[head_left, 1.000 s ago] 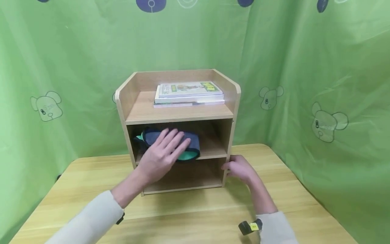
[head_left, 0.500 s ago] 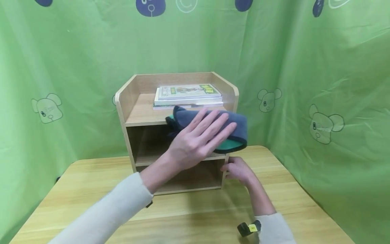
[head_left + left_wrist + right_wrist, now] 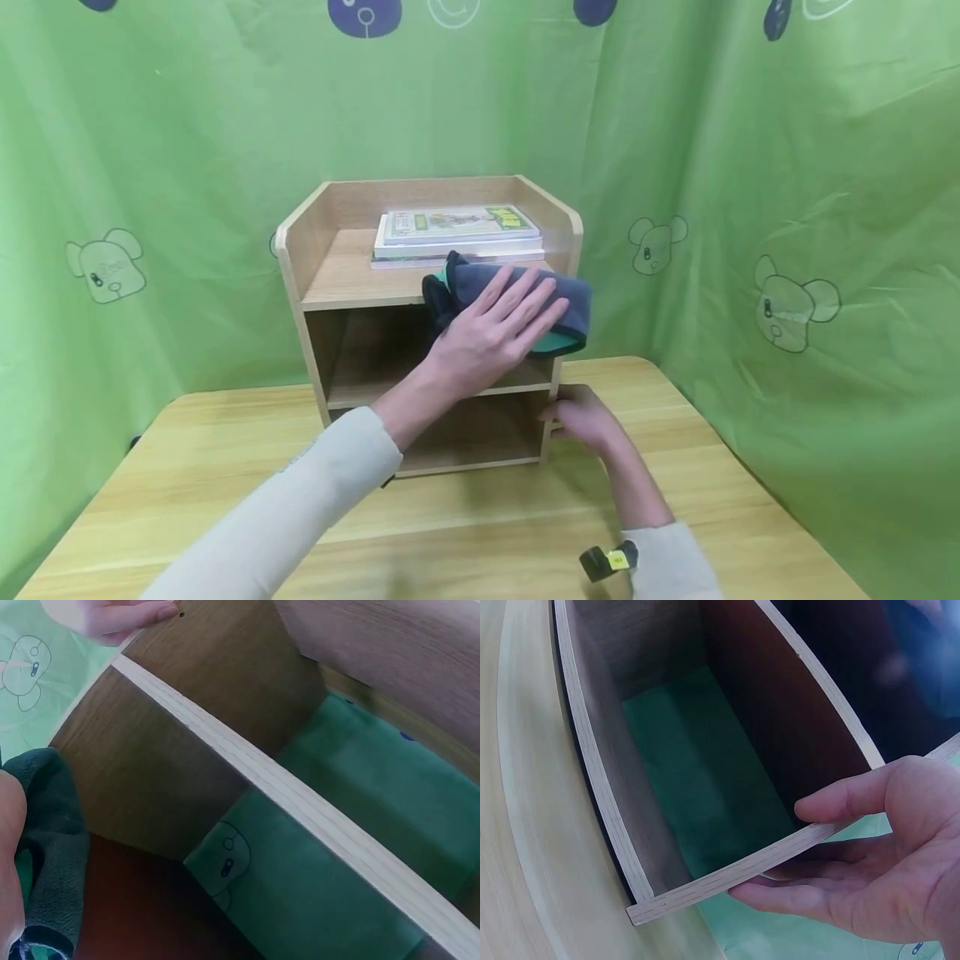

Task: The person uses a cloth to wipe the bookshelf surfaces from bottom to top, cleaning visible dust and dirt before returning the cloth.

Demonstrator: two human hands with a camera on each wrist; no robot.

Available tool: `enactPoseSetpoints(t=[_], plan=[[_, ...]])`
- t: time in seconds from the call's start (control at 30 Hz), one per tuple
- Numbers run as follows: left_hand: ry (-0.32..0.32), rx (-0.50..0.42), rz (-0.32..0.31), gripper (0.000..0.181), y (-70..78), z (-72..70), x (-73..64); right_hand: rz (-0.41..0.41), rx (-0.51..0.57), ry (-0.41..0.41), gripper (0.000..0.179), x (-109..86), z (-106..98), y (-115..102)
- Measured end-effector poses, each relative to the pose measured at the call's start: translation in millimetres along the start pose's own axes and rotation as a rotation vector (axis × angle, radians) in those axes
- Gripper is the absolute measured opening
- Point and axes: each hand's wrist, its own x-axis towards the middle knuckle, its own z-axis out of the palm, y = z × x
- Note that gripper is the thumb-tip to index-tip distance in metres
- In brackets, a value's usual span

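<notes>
1. Gripping a folded cloth [image 3: 573, 304], blue-grey with green parts and black edging, the left hand [image 3: 483, 342] is in front of the shelf unit [image 3: 337, 279] (head view); fingers laid along the cloth's outer face, thumb hidden
2. Head view, cloth position: before the right part of the top board's front edge and the upper opening [image 3: 382, 350], partly overlapping both; contact with the wood cannot be told
3. Head view, right hand [image 3: 588, 417]: grasps the side panel [image 3: 576, 242] on the right, level with the lower opening [image 3: 465, 425]; black device [image 3: 598, 564] with yellow label at the wrist
4. Head view, surroundings: books [image 3: 457, 237] stacked flat on top; shelf unit upright on a wood-grain table [image 3: 480, 550]; green curtain [image 3: 787, 167] with animal heads behind
5. Left wrist view: cloth at the left edge, against the partly visible left hand; middle board [image 3: 262, 772] crosses diagonally; right hand's fingertips on the side panel, top left
6. Right wrist view: thumb on the panel's inner side, fingers on its outer side; upper right corner too blurred to read
</notes>
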Motion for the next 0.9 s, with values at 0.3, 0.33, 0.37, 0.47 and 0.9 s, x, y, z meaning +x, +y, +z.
enactPoseSetpoints(t=[0.3,0.33,0.37,0.47,0.9], plan=[[0.013,-0.044,-0.008,0.041,-16.2,-10.7,-27.4,0.004,-0.029,-0.023,0.049,1.5,-2.7,3.0],[0.020,-0.044,-0.010,0.041,-18.8,-12.7,-32.5,0.010,-0.030,-0.021,0.049,1.9,-2.9,3.0],[0.026,-0.043,-0.012,0.041,-21.5,-14.6,-38.1,0.015,-0.031,-0.020,0.050,2.3,-3.1,3.2],[0.036,-0.034,-0.013,0.041,-30.4,-21.7,-56.8,0.022,-0.031,-0.021,0.054,2.8,-2.5,2.8],[0.025,-0.036,-0.093,0.040,-63.9,-58.8,-123.3,0.017,-0.039,-0.053,0.060,0.7,0.2,-0.9]])
